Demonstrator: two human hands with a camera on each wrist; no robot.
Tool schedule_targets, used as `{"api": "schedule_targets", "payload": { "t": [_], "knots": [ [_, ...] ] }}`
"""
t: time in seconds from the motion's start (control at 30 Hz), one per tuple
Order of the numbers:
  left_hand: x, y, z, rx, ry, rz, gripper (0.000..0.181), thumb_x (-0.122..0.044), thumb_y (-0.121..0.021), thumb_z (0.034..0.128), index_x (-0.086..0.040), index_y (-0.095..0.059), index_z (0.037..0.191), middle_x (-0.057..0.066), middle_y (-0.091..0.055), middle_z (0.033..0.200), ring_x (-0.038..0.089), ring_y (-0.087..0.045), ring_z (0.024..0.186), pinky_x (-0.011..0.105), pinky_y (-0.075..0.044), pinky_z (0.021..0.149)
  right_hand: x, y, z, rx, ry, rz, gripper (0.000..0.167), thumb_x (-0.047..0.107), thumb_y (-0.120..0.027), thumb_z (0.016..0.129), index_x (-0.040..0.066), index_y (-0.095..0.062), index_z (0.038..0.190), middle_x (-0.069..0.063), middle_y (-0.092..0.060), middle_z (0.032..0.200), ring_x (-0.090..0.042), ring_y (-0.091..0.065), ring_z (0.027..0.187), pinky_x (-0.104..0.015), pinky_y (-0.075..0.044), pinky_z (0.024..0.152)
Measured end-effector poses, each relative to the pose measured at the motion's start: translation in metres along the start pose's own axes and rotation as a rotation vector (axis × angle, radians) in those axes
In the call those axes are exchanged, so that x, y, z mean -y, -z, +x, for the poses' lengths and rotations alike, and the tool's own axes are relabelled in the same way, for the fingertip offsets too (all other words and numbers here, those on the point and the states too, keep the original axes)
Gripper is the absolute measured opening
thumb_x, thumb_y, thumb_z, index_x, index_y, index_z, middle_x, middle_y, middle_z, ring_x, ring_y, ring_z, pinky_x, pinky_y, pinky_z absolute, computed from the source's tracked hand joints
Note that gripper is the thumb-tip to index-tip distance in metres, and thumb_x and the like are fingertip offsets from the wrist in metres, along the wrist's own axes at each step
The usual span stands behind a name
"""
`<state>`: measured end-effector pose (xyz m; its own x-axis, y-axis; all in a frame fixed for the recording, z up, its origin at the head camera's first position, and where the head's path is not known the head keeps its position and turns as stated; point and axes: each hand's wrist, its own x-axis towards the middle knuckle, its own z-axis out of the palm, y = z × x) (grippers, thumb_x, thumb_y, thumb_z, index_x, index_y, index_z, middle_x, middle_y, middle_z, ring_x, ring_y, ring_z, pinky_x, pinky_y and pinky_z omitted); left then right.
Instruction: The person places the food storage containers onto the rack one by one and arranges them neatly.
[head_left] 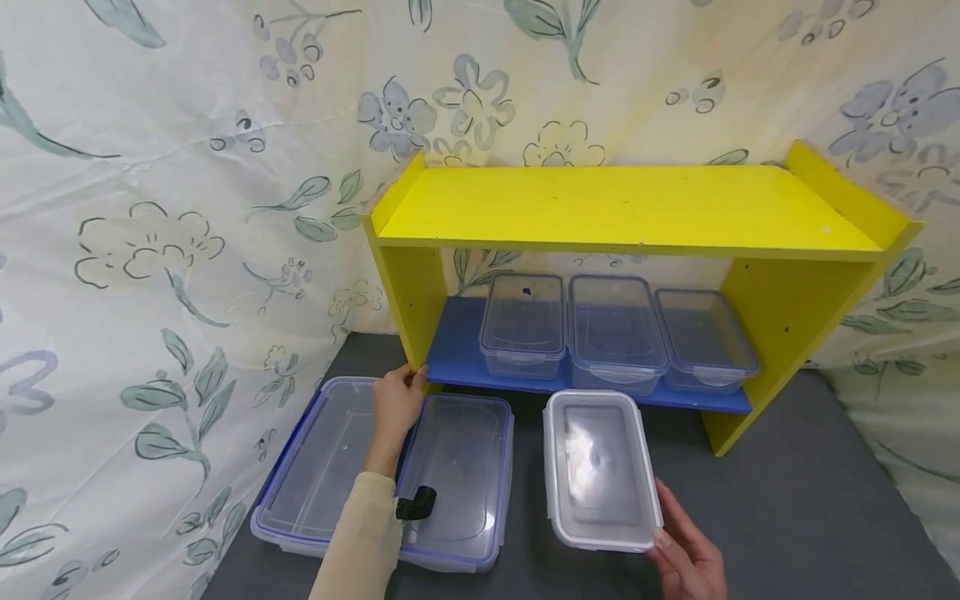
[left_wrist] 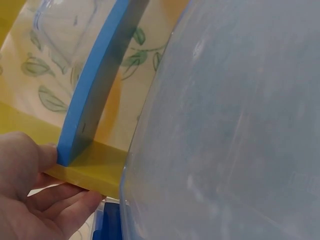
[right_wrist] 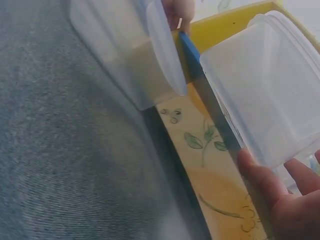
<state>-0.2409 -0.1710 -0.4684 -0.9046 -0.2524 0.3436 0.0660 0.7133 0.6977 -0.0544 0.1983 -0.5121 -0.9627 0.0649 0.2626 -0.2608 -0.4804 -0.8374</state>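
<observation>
White-rimmed container (head_left: 600,471): held up over the dark table (head_left: 817,492), just in front of the blue shelf board (head_left: 459,337), lid upward and a short end toward the shelf.
Right hand (head_left: 690,550): pinches the white-rimmed container at its near right corner, with thumb on the lid's rim and other fingers along the side.
Left hand (head_left: 397,408): pinches the lower front edge of the yellow side panel (head_left: 416,292), with thumb against the end of the blue shelf board and fingers on the outer side.
Narrow blue-rimmed box (head_left: 457,475): lies lidded on the dark table, between the left forearm and the white-rimmed container, apart from the latter.
Wide blue-rimmed box (head_left: 322,467): lies lidded farther left, partly hidden behind the beige sleeve (head_left: 360,542); cannot tell whether touching the narrow blue-rimmed box.
Black wrist piece (head_left: 416,504): juts from the left cuff, over the narrow blue-rimmed box.
Clear lidded boxes: stand in a row of three on the blue shelf board, left (head_left: 522,321), middle (head_left: 617,325) and right (head_left: 707,333).
Yellow top board (head_left: 630,204): spans above the row.
Floral cloth (head_left: 187,167): hangs behind.
</observation>
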Motion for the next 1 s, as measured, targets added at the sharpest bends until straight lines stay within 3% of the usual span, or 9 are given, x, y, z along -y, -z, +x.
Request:
{"api": "schedule_targets", "payload": {
  "t": [0.1,0.23,0.43,0.53,0.73,0.93,1.0],
  "knots": [
    [0.0,-0.001,0.001,-0.003,-0.008,0.003,0.025,-0.026,-0.063,0.0957,-0.005,-0.075,0.089,0.011,-0.072,0.073,0.021,-0.062,0.057,0.03,-0.048,0.053,0.006,0.003,-0.002,-0.053,-0.06,-0.038,0.051,-0.012,-0.04,0.097,0.007,-0.047,0.144,0.011,-0.061,0.134,-0.006,-0.064,0.112,-0.027,-0.057,0.08],
    [-0.001,-0.003,0.001,-0.005,-0.018,0.004,0.025,-0.026,-0.063,0.0952,-0.005,-0.074,0.087,0.01,-0.072,0.071,0.019,-0.06,0.055,0.029,-0.047,0.051,0.014,0.006,-0.004,-0.086,-0.072,-0.032,0.051,-0.01,-0.043,0.097,0.006,-0.043,0.146,0.011,-0.061,0.134,-0.007,-0.065,0.111,-0.026,-0.057,0.082],
    [-0.001,-0.003,0.002,-0.011,-0.013,-0.01,0.025,-0.026,-0.063,0.0952,-0.006,-0.074,0.085,0.01,-0.072,0.071,0.019,-0.061,0.057,0.03,-0.048,0.053,0.019,0.007,-0.003,0.01,0.071,0.126,0.053,-0.018,-0.034,0.096,0.0,-0.041,0.146,0.0,-0.058,0.14,-0.014,-0.065,0.115,-0.029,-0.056,0.085],
    [0.002,-0.001,0.002,-0.02,-0.007,-0.01,0.025,-0.026,-0.064,0.0951,-0.006,-0.074,0.084,0.01,-0.072,0.071,0.02,-0.062,0.057,0.03,-0.048,0.053,0.024,0.007,-0.001,0.046,0.124,0.15,0.054,-0.02,-0.03,0.095,-0.003,-0.036,0.147,-0.004,-0.055,0.143,-0.016,-0.064,0.117,-0.03,-0.056,0.086],
    [0.004,0.001,0.001,-0.021,-0.017,0.005,0.025,-0.026,-0.063,0.0952,-0.006,-0.074,0.085,0.01,-0.072,0.071,0.02,-0.061,0.056,0.031,-0.047,0.053,0.035,0.007,0.001,0.016,0.178,0.214,0.055,-0.021,-0.027,0.095,-0.008,-0.027,0.148,-0.01,-0.053,0.145,-0.021,-0.062,0.12,-0.032,-0.055,0.088],
    [0.004,-0.001,0.002,-0.026,-0.039,0.016,0.025,-0.026,-0.064,0.0947,-0.005,-0.074,0.085,0.01,-0.072,0.071,0.022,-0.062,0.057,0.031,-0.048,0.053,0.044,0.01,0.005,-0.006,0.285,0.326,0.054,-0.024,-0.023,0.093,-0.013,-0.026,0.146,-0.018,-0.05,0.145,-0.027,-0.059,0.124,-0.036,-0.055,0.09],
    [0.003,-0.001,0.002,-0.029,-0.046,0.014,0.025,-0.025,-0.064,0.0944,-0.005,-0.074,0.083,0.01,-0.072,0.07,0.022,-0.062,0.056,0.031,-0.048,0.052,0.046,0.011,0.006,-0.015,0.327,0.319,0.054,-0.024,-0.022,0.092,-0.014,-0.027,0.145,-0.02,-0.05,0.145,-0.028,-0.059,0.124,-0.035,-0.055,0.09]
  ]
}}
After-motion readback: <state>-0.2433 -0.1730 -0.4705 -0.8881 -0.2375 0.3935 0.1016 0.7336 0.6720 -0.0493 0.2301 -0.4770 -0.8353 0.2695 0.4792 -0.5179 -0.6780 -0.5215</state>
